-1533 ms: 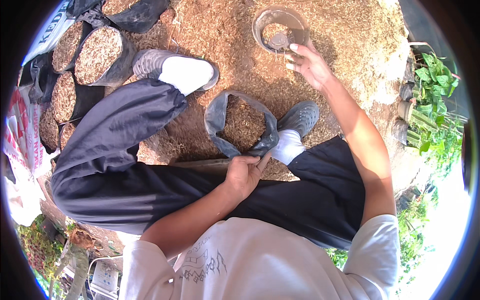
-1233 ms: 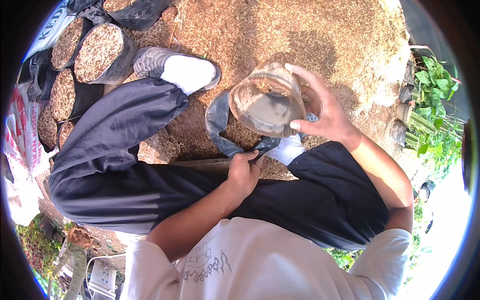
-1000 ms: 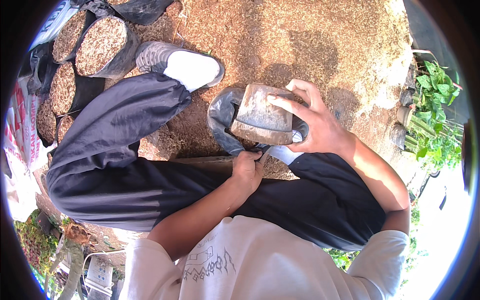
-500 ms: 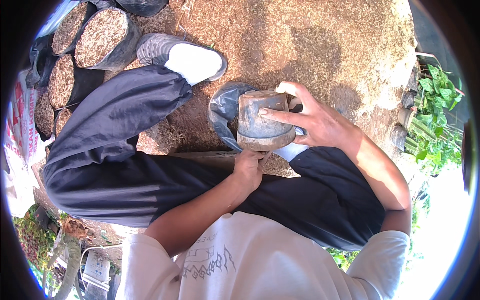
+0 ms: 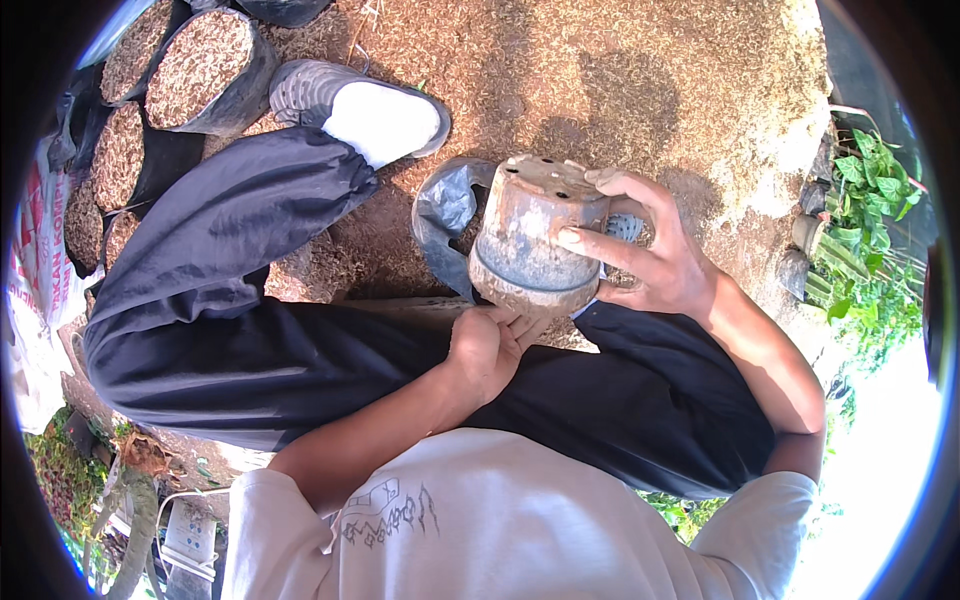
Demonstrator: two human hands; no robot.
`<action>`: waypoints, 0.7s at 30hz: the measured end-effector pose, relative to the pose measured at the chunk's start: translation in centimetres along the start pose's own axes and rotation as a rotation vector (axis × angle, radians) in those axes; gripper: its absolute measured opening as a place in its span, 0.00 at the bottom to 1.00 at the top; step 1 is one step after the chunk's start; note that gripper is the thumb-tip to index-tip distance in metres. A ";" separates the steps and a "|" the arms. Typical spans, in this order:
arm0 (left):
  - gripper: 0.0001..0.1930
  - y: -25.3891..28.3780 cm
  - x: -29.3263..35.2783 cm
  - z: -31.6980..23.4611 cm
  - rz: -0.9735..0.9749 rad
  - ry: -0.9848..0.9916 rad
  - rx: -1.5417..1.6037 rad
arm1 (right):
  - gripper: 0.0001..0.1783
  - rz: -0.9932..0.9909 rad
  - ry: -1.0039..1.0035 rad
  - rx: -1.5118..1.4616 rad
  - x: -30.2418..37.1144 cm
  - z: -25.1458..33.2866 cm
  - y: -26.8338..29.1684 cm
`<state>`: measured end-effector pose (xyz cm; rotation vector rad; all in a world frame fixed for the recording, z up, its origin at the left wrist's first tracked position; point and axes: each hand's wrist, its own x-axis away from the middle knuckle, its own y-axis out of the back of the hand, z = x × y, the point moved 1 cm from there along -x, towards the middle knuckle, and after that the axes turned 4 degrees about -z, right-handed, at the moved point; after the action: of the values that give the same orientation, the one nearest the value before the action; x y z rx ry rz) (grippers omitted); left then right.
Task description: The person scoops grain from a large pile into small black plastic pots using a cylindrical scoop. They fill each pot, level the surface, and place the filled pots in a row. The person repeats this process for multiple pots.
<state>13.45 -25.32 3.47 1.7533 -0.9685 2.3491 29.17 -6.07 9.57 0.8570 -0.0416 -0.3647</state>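
A dirty grey plastic plant pot (image 5: 535, 240) is held upside down and tilted above my lap, its base with drainage holes facing up and away. My right hand (image 5: 655, 245) grips the pot's right side, thumb and fingers spread around the wall. Under the pot's near rim lies my left hand (image 5: 487, 350), palm turned up and fingers stretched out; whether it touches the rim is hard to tell. Behind the pot, a black plastic grow bag (image 5: 437, 225) stands on the ground, partly covered by it. The pot's inside is hidden.
Several black grow bags (image 5: 205, 70) filled with a husk-like material stand at the far left. A red-and-white sack (image 5: 45, 240) is by the left edge. Husks cover the ground (image 5: 620, 90) ahead. Green plants (image 5: 870, 190) grow at the right. My shoe (image 5: 300, 90) rests near the bags.
The pot has tipped further, so more of its holed base shows, and it has shifted slightly right. My left hand has turned palm up and its fingers have opened out.
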 end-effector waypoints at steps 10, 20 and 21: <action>0.20 -1.2 4.1 -3.8 0.117 0.217 -0.520 | 0.40 -0.331 0.060 -0.070 0.3 -0.3 0.9; 0.15 -2.2 7.5 -15.5 -0.451 -0.883 -2.106 | 0.47 -0.319 0.072 0.007 0.5 -0.7 1.1; 0.17 -2.5 7.1 -15.8 -0.423 -0.922 -2.070 | 0.49 -0.356 -0.026 0.008 0.5 -0.6 1.3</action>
<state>-1.39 -17.53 8.32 1.3088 -1.6189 -0.3896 30.15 -5.05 10.04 0.8675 0.0870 -0.7095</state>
